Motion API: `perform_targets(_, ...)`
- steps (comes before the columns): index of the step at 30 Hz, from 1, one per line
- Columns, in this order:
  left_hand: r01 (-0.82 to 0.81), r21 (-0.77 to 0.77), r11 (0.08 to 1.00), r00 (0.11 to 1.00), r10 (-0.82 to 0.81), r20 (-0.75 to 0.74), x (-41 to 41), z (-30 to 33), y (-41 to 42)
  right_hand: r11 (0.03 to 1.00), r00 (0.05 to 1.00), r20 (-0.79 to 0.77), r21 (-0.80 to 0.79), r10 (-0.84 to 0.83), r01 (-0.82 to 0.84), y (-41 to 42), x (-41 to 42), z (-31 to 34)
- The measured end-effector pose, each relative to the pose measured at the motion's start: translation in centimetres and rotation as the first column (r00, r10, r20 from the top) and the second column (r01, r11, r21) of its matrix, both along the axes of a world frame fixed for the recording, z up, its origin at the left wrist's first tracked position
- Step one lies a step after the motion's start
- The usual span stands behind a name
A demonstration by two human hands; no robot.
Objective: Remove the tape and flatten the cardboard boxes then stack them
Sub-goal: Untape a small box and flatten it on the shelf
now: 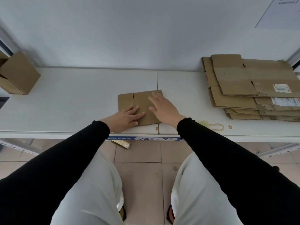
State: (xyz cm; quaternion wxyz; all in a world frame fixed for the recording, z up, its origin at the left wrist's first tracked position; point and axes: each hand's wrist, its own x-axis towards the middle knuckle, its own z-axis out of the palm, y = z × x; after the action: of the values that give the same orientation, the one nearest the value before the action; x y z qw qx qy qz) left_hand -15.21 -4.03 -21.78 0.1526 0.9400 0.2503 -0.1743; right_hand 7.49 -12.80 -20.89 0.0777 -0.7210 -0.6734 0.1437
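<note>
A small flattened cardboard box (pixel 142 101) lies on the white shelf top (pixel 81 98) near its front edge. My left hand (pixel 125 118) presses flat on the box's near left part, fingers straight. My right hand (pixel 163 108) lies over its right side with fingers spread and straight. A stack of several flattened boxes (pixel 250 88) with shipping labels sits at the right. An upright, unflattened cardboard box (pixel 18 75) stands at the far left.
A white wall rises behind the shelf. Brown stains (pixel 216 127) mark the shelf near its front right. A blue label strip (pixel 155 138) runs along the front edge. A crumpled wad of tape (pixel 122 143) lies on the tiled floor below.
</note>
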Motion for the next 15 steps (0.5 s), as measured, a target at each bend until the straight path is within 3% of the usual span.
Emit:
perform_targets(3, -0.083, -0.038, 0.996, 0.996, 0.084, 0.029, 0.3, -0.5, 0.3, 0.988, 0.993, 0.092, -0.139, 0.080, -0.066, 0.4, 0.1, -2.0)
perform_targets(7, -0.268, 0.043, 0.962, 0.928, 0.246, 0.281, 1.8, -1.0, 1.6, 0.995, 0.991, 0.120, -0.089, 0.060, -0.050, -0.1, -0.1, -4.0)
perform_targets(11, -0.387, 0.057, 0.920, 0.897, 0.361, 0.256, 3.9, -2.6, 1.8, 0.996, 0.993, 0.109, -0.079, 0.036, -0.027, 0.4, 0.2, -4.6)
perform_targets(15, -0.429, 0.146, 0.892, 0.870, 0.364, 0.332, 4.1, -4.3, 1.3, 0.998, 0.999, 0.036, -0.066, 0.024, -0.022, 1.9, 1.2, -4.5)
